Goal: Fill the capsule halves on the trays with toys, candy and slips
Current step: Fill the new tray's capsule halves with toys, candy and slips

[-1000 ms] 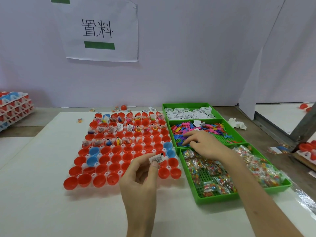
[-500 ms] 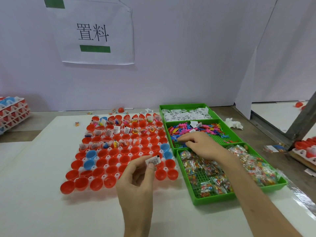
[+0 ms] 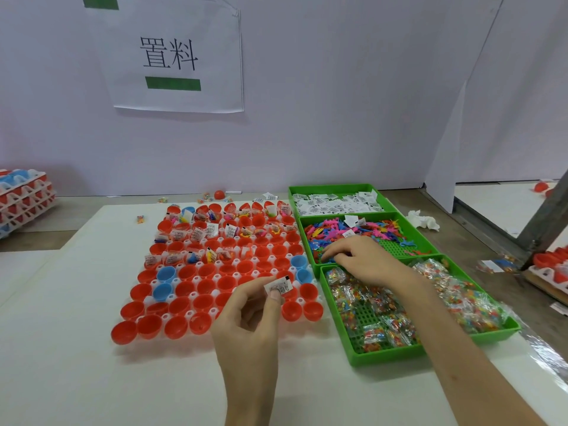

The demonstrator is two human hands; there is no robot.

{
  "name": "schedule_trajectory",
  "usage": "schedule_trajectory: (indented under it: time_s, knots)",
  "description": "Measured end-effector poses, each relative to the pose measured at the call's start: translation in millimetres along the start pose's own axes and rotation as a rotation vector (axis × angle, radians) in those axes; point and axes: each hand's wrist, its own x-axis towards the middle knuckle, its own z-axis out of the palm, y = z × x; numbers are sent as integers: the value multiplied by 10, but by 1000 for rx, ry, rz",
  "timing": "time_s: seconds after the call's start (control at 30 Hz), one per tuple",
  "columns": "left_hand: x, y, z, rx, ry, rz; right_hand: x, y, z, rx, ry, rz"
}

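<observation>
The left hand (image 3: 246,321) pinches one white printed slip (image 3: 278,285) between thumb and fingertips, holding it up over the capsule halves (image 3: 179,304) just beyond its knuckles; the right hand (image 3: 359,259), well apart to its right, lies palm down in the middle of three green bins (image 3: 399,353), fingers curled into the toys (image 3: 353,230); whether those fingers have closed on a toy I cannot tell, since the back of the hand covers them; the slip looks almost weightless and limp, likely to flutter or cling to skin, so an edge pinch suits it, with release low inside a cup; the toys seem small, light, rubbery and tangled, so one is best plucked by a limb and shaken free; the candy packets (image 3: 384,302), in the bin beneath the right wrist, look crinkly and slick, best taken by a sealed edge; the halves probably sit loose in their white tray (image 3: 215,293) and could tip under a nudge; the rows farthest from the left hand are filled, those nearest it empty; the slip's print is unreadable; the far cups' contents blur together; stacked trays (image 3: 24,195) far left of the left hand are cut off by the frame
</observation>
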Motion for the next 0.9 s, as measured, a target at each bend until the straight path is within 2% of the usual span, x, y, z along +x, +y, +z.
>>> schedule_trajectory:
  time_s: [0.1,0.17,0.27,0.33,0.4,0.5,0.6,0.73,0.9]
  knots:
    - [2,-5,-2,-1,0,1,24,17,10,-10,31,5]
    - [2,-7,-2,0,2,-3,24,16,-8,20,119,4]
    - [2,-17,-2,1,1,-6,-14,-22,-71,205,299,-38]
    - [5,-20,-4,5,-2,-1,-70,-93,-129,379,358,-80]
    - [6,-24,-2,5,-5,-1,-148,-208,-181,536,307,-162]
    - [7,-32,-2,13,4,-2,-281,-415,-230,745,77,-301]
    - [5,-40,-10,29,12,9,-379,-583,-207,748,-88,-394]
    - [15,-21,-18,25,34,26,-398,-726,-89,653,-142,-460]
    - [3,2,-20,-14,21,33,-353,-783,53,602,-60,-462]
